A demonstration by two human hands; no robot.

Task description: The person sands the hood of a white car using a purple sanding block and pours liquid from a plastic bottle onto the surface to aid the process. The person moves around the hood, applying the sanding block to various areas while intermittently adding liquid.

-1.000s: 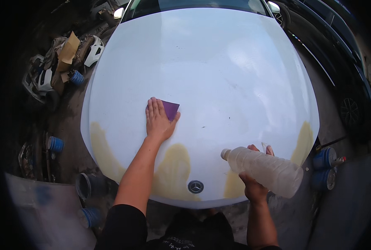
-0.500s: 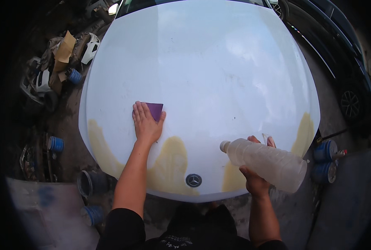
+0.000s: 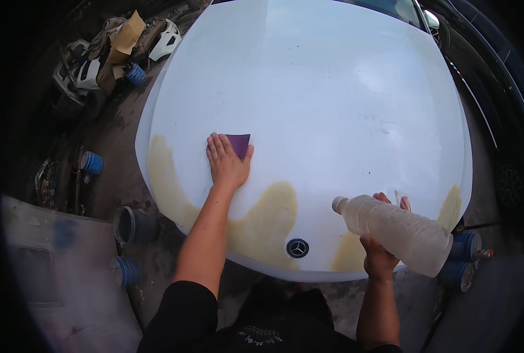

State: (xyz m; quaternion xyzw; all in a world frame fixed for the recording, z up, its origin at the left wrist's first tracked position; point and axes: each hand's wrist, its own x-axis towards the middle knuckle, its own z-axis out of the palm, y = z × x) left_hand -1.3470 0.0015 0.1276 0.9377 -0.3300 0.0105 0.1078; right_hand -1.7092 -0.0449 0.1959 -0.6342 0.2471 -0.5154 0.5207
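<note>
A white car hood (image 3: 332,117) with yellowish patches along its front edge and a round emblem (image 3: 298,248) fills the middle. Left of centre, my left hand (image 3: 229,165) lies flat on the hood over a sheet of purple sandpaper (image 3: 239,144), holding it against the surface. One corner of the sheet sticks out between thumb and forefinger; the rest is hidden under the palm. My right hand (image 3: 381,259) grips a cloudy plastic bottle (image 3: 400,232) over the front right of the hood. The bottle is tilted, its capped end toward the left.
A dark bucket (image 3: 133,225) and a blue can (image 3: 126,270) stand on the floor to the left, beside a pale panel (image 3: 56,259). Loose car parts and cardboard (image 3: 126,38) are piled at the far left. More blue cans (image 3: 466,246) stand at the right, and a dark car (image 3: 491,76) is parked beyond.
The view has shifted, so the hood sits further right and slightly turned. My left hand with the sandpaper and my right hand with the bottle keep nearly the same places over the hood.
</note>
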